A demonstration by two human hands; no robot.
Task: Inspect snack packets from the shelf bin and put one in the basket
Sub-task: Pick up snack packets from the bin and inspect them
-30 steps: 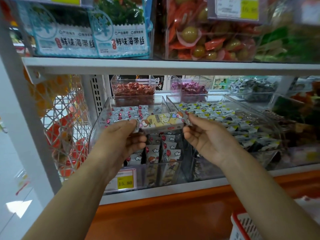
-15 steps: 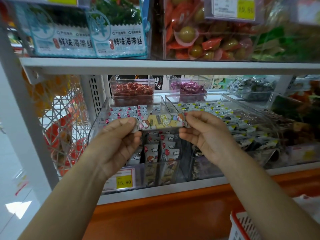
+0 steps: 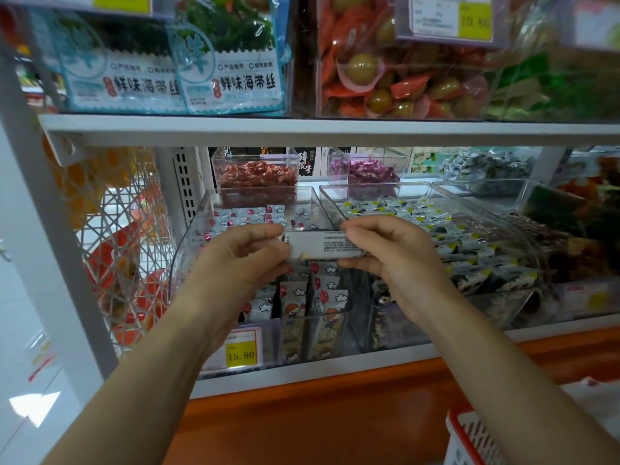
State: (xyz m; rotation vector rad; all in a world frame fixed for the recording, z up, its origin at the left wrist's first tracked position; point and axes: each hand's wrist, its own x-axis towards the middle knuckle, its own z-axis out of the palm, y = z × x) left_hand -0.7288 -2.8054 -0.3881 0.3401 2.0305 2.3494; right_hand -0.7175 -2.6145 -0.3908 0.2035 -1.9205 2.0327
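A small snack packet is held level above the clear shelf bin, its white back with fine print facing me. My left hand pinches its left end and my right hand pinches its right end. The bin holds several packets of the same kind, printed with cartoon figures and red balloons. A corner of the red and white basket shows at the bottom right, below my right forearm.
A second clear bin of dark packets stands to the right. Small tubs of red candy and purple candy sit behind. A yellow price tag hangs on the bin front. The upper shelf is close overhead.
The packet has been turned over between both hands: its colourful cartoon front showed before, its white printed back shows now. Both hands stay at its ends.
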